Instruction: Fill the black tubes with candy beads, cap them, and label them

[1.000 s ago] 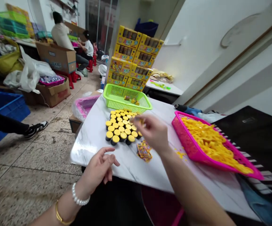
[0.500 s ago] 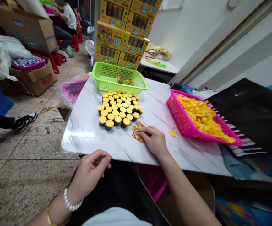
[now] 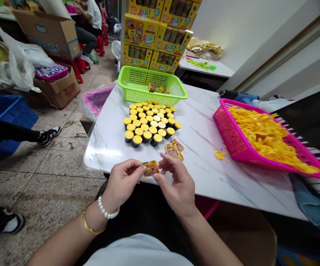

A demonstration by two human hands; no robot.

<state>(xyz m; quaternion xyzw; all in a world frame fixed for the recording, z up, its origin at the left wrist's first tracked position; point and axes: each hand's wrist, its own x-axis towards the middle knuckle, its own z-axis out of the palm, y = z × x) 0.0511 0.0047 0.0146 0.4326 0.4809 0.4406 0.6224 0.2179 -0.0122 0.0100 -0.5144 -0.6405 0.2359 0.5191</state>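
Note:
My left hand [image 3: 125,180] pinches the left end of a small printed yellow-and-orange label [image 3: 150,168] between thumb and fingers, just over the table's front edge. At the label's right end, my right hand [image 3: 179,181] has its thumb on the lower corner and bent fingers behind, with the index finger lifted away. More labels of the same kind [image 3: 173,149] lie in a small loose pile on the table. Beyond them stand several small dark tubs with yellow lids [image 3: 147,135], grouped closely together.
A green basket [image 3: 151,96] with a few lidded tubs stands at the table's back. At right, a pink basket [image 3: 226,138] holds yellow plastic pieces; a yellow ring [image 3: 219,155] lies beside it. Yellow boxes [image 3: 142,31] are stacked behind. A person's shoe [image 3: 49,135] is at left.
My right hand has come from the label pile toward my left hand with one label. My left hand has moved up and right and now grips that label. The view has shifted.

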